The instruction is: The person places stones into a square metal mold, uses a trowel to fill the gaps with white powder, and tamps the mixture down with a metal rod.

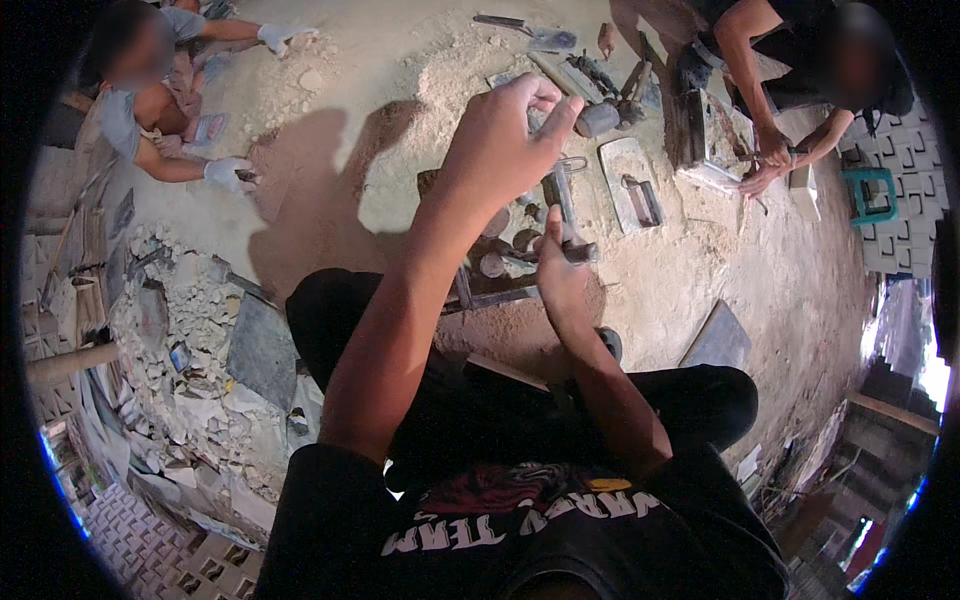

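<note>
My left hand [515, 140] is raised above the work in front of me, fingers curled inward with the thumb near them. Anything inside it is too hidden to name. Lower and to the right, my right hand [562, 275] closes around a dark metal bar [580, 252] at the corner of a mould-like metal frame [490, 298], thumb pointing up. Several round pieces [492, 264] and sandy powder lie inside the frame, partly covered by my left forearm. A wire loop [573, 164] shows beyond the frame.
A flat trowel-like plate with a handle [630, 185] lies right of the frame. Behind are a grey cylinder [598, 120] and a trowel [550, 39]. Two people work at far left and far right, one by a box mould [712, 140]. Rubble [185, 330] and a dark slab [262, 342] lie left.
</note>
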`<state>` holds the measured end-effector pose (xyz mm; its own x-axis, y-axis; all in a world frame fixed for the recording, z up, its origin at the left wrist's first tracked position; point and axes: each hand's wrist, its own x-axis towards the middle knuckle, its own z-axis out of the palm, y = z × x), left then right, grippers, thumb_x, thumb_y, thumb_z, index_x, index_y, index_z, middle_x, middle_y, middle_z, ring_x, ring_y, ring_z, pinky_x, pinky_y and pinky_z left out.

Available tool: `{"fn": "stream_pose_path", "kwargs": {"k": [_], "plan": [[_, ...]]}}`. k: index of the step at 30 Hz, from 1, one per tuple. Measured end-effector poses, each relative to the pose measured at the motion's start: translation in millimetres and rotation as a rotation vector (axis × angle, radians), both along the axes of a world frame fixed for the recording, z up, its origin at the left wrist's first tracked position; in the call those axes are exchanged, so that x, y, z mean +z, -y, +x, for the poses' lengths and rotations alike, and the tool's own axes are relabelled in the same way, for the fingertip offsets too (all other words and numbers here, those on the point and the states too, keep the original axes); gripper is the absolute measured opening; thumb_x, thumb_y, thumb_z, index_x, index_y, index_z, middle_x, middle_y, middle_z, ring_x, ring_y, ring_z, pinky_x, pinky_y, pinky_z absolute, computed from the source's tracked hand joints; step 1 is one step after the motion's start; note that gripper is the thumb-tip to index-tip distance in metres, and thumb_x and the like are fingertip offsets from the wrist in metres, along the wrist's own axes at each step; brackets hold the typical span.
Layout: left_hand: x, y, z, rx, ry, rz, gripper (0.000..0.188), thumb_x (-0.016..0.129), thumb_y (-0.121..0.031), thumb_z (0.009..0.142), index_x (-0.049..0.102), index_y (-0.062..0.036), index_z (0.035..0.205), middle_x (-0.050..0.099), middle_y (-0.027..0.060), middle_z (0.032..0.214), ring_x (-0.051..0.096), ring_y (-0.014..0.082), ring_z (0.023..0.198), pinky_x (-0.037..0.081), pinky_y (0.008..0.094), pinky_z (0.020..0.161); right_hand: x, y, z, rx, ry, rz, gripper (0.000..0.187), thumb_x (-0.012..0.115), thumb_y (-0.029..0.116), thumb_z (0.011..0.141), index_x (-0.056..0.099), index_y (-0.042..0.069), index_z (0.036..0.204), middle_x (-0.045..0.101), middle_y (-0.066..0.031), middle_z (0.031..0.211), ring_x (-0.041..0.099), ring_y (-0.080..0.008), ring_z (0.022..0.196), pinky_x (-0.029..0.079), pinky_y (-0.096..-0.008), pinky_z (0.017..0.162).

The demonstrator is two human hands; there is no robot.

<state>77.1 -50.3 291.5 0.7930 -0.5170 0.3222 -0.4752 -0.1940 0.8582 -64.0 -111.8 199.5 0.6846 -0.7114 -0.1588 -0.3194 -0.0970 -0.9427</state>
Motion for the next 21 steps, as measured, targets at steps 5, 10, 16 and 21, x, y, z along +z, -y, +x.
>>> {"fn": "stream_pose_path", "kwargs": {"k": [5, 10, 16, 21], "plan": [[10.9, 1.2, -14.2, -0.041, -0.037, 0.046, 0.036, 0.062, -0.034, 0.089, 0.064, -0.0001, 0.101, 0.069, 0.014, 0.094, 0.066, 0.0222, 0.083, 0.049, 0.0318, 0.071, -25.7, 11.5, -17.7, 0.051, 0.216, 0.059, 0.039, 0.055, 0.024, 0.097, 0.053, 0.004, 0.064, 0.04, 0.0055, 0.057, 0.034, -0.0056, 0.055, 0.029, -0.0265, 0.05], [1.0, 0.4, -5.3, -0.021, -0.003, 0.066, 0.037, 0.063, -0.035, 0.088, 0.064, -0.0002, 0.101, 0.069, 0.0149, 0.094, 0.067, 0.0251, 0.084, 0.05, 0.0345, 0.073, -13.1, 13.2, -9.1, -0.045, 0.231, 0.267, 0.04, 0.054, 0.018, 0.096, 0.04, 0.005, 0.061, 0.035, 0.0069, 0.058, 0.03, -0.0052, 0.056, 0.025, -0.0266, 0.049], [-1.4, 4.7, -8.5, -0.048, 0.013, 0.067, 0.037, 0.062, -0.035, 0.089, 0.064, -0.0004, 0.1, 0.069, 0.0159, 0.094, 0.066, 0.0264, 0.092, 0.049, 0.0358, 0.078, -46.7, 18.2, -25.9, 0.171, 0.172, 0.159, 0.029, 0.055, 0.012, 0.091, 0.049, 0.0, 0.065, 0.04, 0.0052, 0.06, 0.036, -0.0057, 0.06, 0.03, -0.0263, 0.052], [-4.7, 3.0, -13.4, -0.076, -0.045, 0.108, 0.037, 0.062, -0.035, 0.089, 0.064, -0.0003, 0.099, 0.069, 0.0154, 0.094, 0.067, 0.026, 0.091, 0.049, 0.0354, 0.078, -19.5, 9.1, -23.0, 0.265, 0.217, -0.122, 0.02, 0.058, 0.006, 0.088, 0.054, -0.001, 0.069, 0.048, 0.0003, 0.062, 0.046, -0.0098, 0.063, 0.039, -0.0275, 0.058]]}}
